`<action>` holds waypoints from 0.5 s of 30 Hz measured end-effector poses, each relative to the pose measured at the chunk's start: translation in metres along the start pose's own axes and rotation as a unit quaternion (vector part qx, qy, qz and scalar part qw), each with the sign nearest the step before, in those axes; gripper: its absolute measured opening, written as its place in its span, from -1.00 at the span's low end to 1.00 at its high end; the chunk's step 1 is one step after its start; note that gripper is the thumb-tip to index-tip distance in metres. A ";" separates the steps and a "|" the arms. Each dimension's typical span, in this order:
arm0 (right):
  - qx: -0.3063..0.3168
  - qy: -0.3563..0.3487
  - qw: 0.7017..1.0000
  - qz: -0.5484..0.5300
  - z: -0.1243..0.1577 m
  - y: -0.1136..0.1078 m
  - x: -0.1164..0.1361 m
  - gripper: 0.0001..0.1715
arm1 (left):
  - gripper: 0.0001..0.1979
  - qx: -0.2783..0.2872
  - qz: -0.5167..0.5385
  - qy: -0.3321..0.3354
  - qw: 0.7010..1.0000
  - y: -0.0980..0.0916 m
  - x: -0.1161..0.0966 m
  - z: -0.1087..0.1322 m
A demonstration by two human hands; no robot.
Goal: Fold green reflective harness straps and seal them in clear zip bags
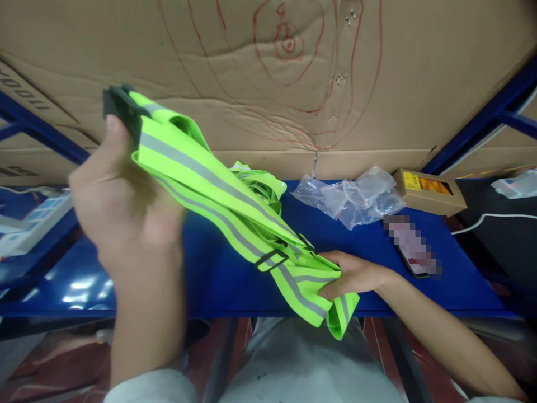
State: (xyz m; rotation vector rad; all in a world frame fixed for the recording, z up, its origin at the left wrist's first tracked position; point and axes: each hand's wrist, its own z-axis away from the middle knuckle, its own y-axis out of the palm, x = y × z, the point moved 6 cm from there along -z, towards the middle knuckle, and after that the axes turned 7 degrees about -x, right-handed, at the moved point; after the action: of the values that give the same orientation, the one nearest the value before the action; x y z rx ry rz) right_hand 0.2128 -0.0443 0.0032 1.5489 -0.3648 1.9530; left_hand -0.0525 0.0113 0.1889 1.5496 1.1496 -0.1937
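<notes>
A bright yellow-green reflective strap (218, 179) with grey stripes stretches in folded layers between my two hands. At its upper left end, my left hand (130, 184) is closed on the strap by a black buckle (121, 112). Lower down on the right, my right hand (352, 274) grips the other end, with loops hanging below the fingers. A black slider (272, 260) sits on the strap near my right hand. Behind it, a bundle of the same strap material (262, 184) lies on the blue table (222, 274).
Clear plastic bags (356, 196) lie at the back of the table, beside a small cardboard box (432, 190). A phone (413, 246) rests in front of the box. A white power strip (37, 221) is at the left. A large cardboard sheet (235, 67) with red drawn rings stands behind.
</notes>
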 end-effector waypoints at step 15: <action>-0.123 -0.001 0.705 0.699 0.012 -0.051 0.022 -0.73 | -0.77 -0.323 -0.233 -0.207 0.894 -0.244 0.031 0.112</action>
State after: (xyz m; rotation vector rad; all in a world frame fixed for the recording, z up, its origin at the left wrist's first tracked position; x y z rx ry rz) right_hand 0.2509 -0.0050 0.0200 1.0337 -2.2096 2.6507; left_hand -0.1672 -0.0928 -0.0331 0.5899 1.0725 -0.3937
